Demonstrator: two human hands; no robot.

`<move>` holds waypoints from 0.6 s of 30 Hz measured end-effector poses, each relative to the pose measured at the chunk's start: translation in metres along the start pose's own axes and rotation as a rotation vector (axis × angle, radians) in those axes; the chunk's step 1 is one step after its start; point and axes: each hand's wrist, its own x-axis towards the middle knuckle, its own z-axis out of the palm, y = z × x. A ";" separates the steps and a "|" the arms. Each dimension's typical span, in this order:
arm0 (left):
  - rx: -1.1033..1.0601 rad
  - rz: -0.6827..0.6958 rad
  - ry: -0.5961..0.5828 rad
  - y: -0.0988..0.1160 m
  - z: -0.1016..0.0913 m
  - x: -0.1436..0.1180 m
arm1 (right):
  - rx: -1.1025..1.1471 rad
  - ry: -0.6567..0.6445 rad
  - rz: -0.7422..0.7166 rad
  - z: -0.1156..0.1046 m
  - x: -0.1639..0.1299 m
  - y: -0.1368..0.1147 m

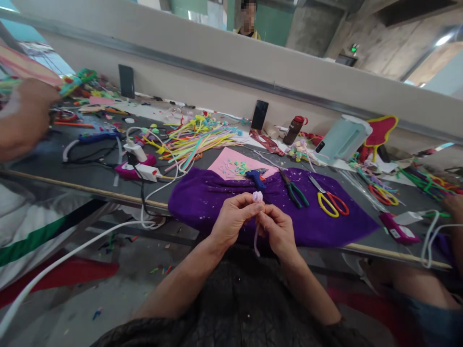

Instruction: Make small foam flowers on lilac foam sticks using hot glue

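Pinched between the fingers of my left hand [237,214] is a light purple pipe cleaner [257,196], its top coiled into a small knob. My right hand [277,226] grips the same piece lower down, and its loose tail hangs below the fingers. Both hands meet over a purple cloth [202,197] at the table edge. Just beyond them lie a small blue glue gun [256,178] and a pink sheet [217,166] scattered with small green and lilac bits. To the right rest green-handled pliers [294,190] and scissors [331,200] with yellow and red handles.
A heap of colourful pipe cleaners [206,140] lies left of centre. Power strips [135,168] and white cables [108,229] run along the left edge. A phone [259,114], a brown bottle [294,129] and a pale blue container [345,137] stand at the back. Co-workers' arms [25,115] reach in at both sides.
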 end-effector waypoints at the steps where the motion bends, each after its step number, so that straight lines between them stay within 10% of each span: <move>1: 0.006 0.004 -0.004 0.000 0.000 -0.002 | -0.005 -0.007 -0.003 0.000 -0.002 -0.001; 18: 0.308 0.141 -0.041 -0.030 -0.013 0.000 | -0.248 -0.036 -0.111 -0.019 -0.009 0.038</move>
